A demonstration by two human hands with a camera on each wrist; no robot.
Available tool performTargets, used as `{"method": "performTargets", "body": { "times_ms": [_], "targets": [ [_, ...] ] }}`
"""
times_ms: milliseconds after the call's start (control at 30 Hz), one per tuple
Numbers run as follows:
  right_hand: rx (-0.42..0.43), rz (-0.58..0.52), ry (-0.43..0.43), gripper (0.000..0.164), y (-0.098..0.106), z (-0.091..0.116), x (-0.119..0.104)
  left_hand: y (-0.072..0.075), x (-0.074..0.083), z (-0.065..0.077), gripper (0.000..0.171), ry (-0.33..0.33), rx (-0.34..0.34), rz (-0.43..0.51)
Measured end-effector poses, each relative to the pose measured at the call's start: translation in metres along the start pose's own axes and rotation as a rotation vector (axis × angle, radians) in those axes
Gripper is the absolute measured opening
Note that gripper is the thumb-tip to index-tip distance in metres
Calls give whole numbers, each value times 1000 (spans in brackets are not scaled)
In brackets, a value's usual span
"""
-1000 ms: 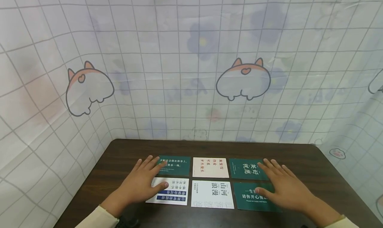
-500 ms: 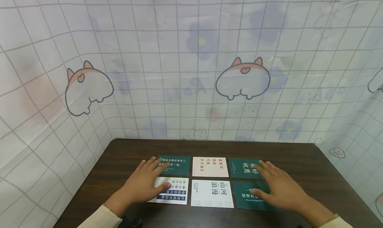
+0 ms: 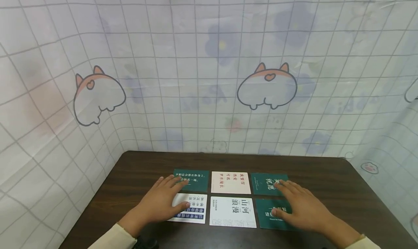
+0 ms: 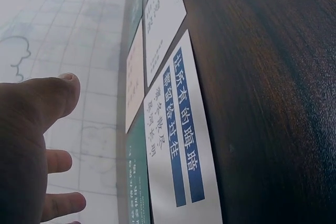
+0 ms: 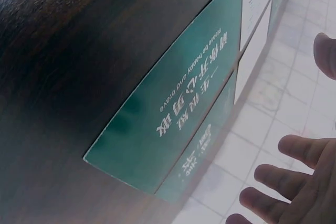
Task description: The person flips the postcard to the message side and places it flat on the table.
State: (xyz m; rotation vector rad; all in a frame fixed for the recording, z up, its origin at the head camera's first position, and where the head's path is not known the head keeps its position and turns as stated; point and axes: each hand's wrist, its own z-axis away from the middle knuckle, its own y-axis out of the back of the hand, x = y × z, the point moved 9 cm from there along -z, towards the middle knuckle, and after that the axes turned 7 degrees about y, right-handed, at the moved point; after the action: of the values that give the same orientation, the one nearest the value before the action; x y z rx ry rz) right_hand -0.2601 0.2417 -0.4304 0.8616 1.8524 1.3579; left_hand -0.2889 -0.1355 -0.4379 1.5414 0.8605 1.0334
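Observation:
Several printed cards lie flat in two rows on the dark table. My left hand (image 3: 160, 202), fingers spread, hovers over the left pair: a green card (image 3: 198, 182) behind and a white card with blue bands (image 3: 197, 209) in front. On the other side, my right hand (image 3: 305, 208) hovers with spread fingers over two green cards, a rear one (image 3: 260, 183) and a front one (image 3: 266, 218), hiding parts of both. Between the hands lie a pale pink card (image 3: 230, 183) and a white card with grey lettering (image 3: 232, 212). Both wrist views show the fingers apart from the cards.
The dark wooden table (image 3: 147, 162) has a rounded far edge. A white grid-patterned curtain (image 3: 209, 78) with cartoon prints surrounds it at the back and sides. A dark object (image 3: 147, 243) shows under the left sleeve.
Both hands have drifted slightly inward, the left one to the right and the right one to the left. The cards have stayed in place.

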Motion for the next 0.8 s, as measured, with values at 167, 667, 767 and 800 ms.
{"method": "performTargets", "body": {
  "times_ms": [167, 667, 767, 800],
  "targets": [
    [-10, -18, -11, 82, -4, -3, 0, -2, 2, 0, 72, -27, 3, 13],
    [-52, -54, -12, 85, -12, -8, -4, -11, 12, -3, 68, -43, 1, 35],
    [-60, -62, -11, 84, -14, -9, -4, -14, 14, -4, 68, -46, -6, 34],
    [-62, -64, -10, 84, -15, -9, -4, -15, 14, -5, 67, -46, -9, 35]
  ]
}}
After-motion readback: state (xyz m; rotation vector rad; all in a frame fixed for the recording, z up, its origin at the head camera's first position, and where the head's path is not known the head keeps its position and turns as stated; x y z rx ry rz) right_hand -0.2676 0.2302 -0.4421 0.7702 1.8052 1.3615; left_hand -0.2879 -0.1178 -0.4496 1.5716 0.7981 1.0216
